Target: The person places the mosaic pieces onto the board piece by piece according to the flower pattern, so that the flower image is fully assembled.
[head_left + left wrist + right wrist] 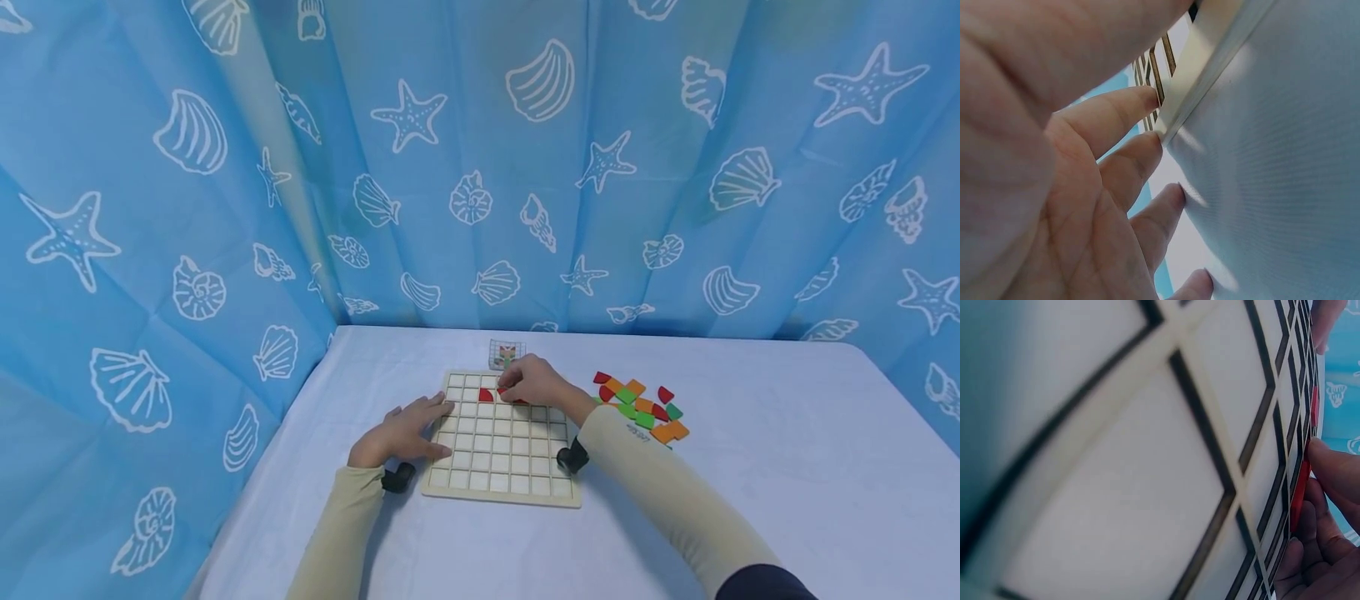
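A pale grid board lies on the white table. My left hand rests along its left edge with the fingers spread; in the left wrist view the index and middle fingertips touch the rim. Near the top of the grid, my right hand pinches a red piece between thumb and fingers, and the hand partly hides it. The right wrist view shows this red piece low against the grid. A red quarter-round piece sits in a cell just to the left.
Loose red, orange and green pieces lie in a pile right of the board, partly behind the right sleeve. A small pattern card lies beyond the board's far edge. A blue shell-print curtain hangs behind the table.
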`<act>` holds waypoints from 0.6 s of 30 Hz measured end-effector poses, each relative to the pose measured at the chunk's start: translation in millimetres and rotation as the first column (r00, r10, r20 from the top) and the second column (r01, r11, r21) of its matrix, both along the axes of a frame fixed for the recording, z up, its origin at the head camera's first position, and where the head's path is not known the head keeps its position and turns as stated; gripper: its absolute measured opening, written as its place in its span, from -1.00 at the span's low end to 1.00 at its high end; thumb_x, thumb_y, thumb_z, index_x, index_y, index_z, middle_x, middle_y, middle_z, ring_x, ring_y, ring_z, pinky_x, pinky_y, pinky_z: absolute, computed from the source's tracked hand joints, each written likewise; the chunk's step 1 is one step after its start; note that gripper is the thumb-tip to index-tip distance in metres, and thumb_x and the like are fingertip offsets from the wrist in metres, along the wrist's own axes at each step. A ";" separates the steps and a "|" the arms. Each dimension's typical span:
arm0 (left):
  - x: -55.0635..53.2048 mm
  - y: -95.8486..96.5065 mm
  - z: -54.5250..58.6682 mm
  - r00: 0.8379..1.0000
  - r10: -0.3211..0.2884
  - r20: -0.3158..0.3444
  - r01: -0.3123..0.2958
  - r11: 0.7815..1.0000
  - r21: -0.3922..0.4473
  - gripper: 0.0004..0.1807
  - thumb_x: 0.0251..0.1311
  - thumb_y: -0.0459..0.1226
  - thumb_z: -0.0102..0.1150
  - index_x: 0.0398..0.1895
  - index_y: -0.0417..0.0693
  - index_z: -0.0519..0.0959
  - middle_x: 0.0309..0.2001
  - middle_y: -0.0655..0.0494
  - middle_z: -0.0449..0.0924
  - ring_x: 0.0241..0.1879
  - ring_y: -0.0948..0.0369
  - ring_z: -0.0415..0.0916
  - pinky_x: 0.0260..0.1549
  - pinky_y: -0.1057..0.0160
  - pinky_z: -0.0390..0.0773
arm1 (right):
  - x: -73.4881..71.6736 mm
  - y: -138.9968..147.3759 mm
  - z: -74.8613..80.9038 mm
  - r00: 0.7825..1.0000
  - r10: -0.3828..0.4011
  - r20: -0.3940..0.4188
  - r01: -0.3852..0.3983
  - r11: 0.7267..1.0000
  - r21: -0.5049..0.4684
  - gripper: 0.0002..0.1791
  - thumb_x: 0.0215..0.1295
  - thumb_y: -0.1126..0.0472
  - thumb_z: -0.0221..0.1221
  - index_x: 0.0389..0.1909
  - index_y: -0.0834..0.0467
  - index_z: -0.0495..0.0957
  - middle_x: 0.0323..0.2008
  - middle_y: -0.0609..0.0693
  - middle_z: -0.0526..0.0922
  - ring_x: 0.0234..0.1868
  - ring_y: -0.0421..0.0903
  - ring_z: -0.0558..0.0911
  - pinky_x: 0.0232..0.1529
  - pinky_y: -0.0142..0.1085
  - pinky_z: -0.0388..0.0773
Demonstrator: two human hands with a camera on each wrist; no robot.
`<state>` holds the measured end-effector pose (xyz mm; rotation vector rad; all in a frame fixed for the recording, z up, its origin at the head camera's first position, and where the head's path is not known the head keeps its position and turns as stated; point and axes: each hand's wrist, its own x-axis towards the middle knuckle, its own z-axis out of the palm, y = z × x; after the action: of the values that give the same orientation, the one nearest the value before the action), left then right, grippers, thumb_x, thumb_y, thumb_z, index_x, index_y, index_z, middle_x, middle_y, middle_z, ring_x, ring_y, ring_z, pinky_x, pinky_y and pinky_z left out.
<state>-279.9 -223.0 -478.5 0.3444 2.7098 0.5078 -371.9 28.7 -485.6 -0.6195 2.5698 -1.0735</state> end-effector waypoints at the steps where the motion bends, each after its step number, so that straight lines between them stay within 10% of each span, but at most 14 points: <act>1: -0.3 -0.3 0.6 1.000 -0.002 -0.001 0.002 1.000 0.000 -0.10 0.14 0.01 0.38 0.53 0.13 0.20 0.59 0.08 -0.02 0.57 -0.04 -0.09 0.44 -0.32 -0.07 | -0.3 0.1 0.4 1.000 0.003 -0.002 -0.003 1.000 -0.001 -0.80 0.25 0.24 0.33 -0.11 0.14 0.73 -0.18 0.00 0.73 -0.13 -0.11 0.65 -0.06 -0.19 0.64; 18: 1.8 1.6 2.2 1.000 0.015 0.007 -0.015 1.000 0.017 -0.11 0.14 0.00 0.39 0.52 0.12 0.21 0.59 0.06 -0.01 0.57 -0.05 -0.09 0.44 -0.32 -0.08 | -11.2 22.3 20.7 0.999 -0.039 -0.005 0.038 0.993 -0.113 -0.67 0.29 0.19 0.30 0.03 0.22 0.67 -0.02 0.12 0.70 0.00 0.00 0.63 -0.05 -0.16 0.63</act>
<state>-278.1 -221.3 -476.4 0.3263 2.7046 0.5363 -383.1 51.0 -464.9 -0.6041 2.5506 -1.2391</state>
